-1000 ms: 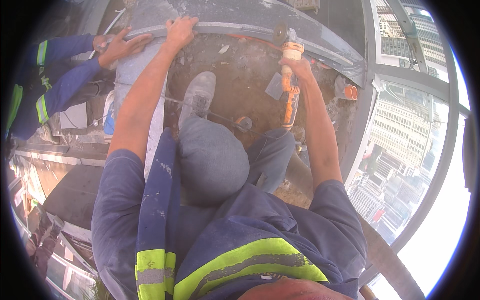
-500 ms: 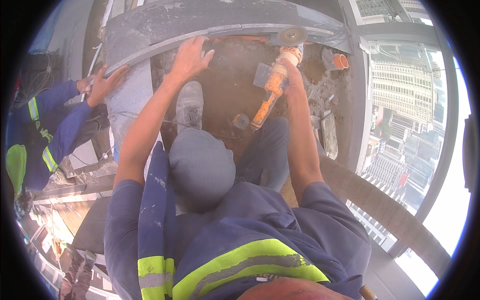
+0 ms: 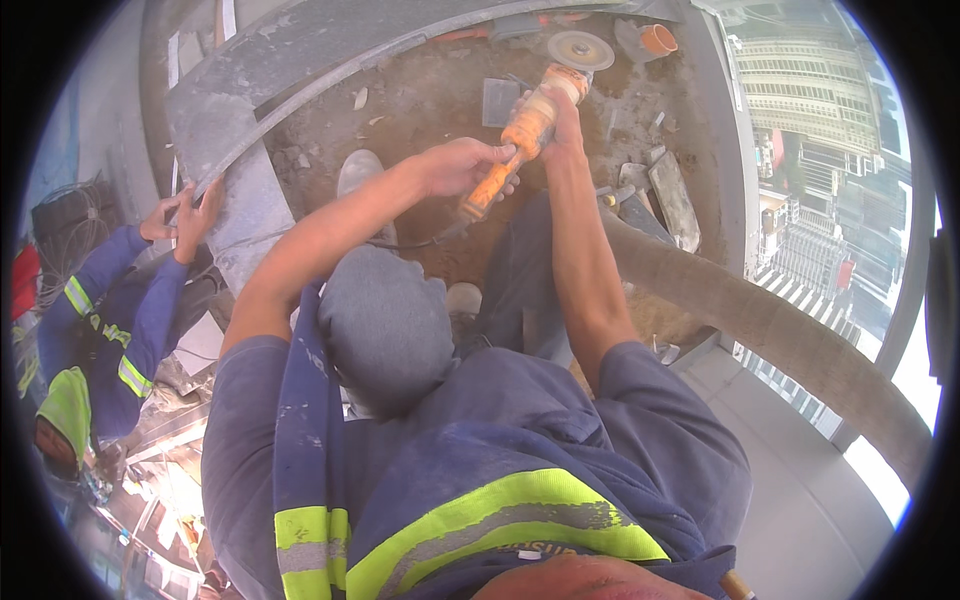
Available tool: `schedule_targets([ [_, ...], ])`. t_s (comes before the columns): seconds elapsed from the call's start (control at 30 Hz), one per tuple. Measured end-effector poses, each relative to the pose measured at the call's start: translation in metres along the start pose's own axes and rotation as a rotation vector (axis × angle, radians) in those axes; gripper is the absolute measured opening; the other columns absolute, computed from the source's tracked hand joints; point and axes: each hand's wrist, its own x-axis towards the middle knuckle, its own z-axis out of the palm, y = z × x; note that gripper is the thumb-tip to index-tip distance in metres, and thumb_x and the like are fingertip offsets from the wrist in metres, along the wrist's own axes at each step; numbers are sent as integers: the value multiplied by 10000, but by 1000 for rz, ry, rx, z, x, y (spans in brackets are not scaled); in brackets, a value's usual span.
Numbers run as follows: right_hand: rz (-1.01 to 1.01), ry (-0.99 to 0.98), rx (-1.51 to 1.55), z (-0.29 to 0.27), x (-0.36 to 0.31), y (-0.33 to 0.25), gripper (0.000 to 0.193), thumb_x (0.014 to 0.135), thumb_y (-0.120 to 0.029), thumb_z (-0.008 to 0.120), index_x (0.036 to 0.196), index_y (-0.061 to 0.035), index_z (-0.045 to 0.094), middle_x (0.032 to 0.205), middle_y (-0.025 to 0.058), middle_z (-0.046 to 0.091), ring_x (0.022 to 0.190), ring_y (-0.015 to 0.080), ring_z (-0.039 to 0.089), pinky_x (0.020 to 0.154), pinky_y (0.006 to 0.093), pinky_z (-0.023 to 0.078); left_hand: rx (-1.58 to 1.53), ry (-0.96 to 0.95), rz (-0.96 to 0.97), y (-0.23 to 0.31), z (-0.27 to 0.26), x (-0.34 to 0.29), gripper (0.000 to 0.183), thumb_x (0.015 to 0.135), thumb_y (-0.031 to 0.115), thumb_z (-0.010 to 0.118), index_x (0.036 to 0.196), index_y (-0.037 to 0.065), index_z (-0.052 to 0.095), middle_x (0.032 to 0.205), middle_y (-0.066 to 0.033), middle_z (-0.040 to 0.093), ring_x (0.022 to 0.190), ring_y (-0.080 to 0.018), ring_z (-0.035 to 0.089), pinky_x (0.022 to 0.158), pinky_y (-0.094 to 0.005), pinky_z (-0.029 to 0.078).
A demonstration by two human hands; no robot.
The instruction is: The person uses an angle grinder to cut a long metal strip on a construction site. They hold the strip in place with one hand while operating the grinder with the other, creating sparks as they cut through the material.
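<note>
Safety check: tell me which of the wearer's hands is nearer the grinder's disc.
Right. The right hand grips the grinder just behind its disc; the left hand is farther back, at the rear end.

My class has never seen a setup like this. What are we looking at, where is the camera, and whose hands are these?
There is no robot: a person works with bare hands. The view comes from a wide fisheye camera worn on the head and looking down, so straight edges look bent. The right hand grips an orange power tool, apparently an angle grinder, near its round disc; the left hand holds its rear part. On the dirt ground lie a small grey square piece and an orange pipe end. A long grey slab stretches across the upper left, with a co-worker's hands near its end.
</note>
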Motion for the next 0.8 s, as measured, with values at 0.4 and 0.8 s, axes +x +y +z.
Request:
schedule_targets([
  [0.4, -47, -85, 272, -8, 0, -5, 417, 963, -311, 694, 1209, 20, 630, 1031, 181, 714, 895, 334, 726, 794, 486, 633, 405, 106, -50, 2, 9, 9, 471, 973, 309, 844, 1276, 40, 603, 969, -52, 679, 674, -113, 654, 579, -294, 544],
  [0.8, -157, 508, -81, -12, 16, 6, 455, 774, -5, 856, 1162, 63, 631, 1025, 140, 680, 818, 296, 722, 692, 528, 628, 1211, 436, 65, -6, 1, 44, 602, 942, 390, 774, 1328, -34, 590, 1036, -170, 773, 916, -272, 754, 833, -422, 595],
])
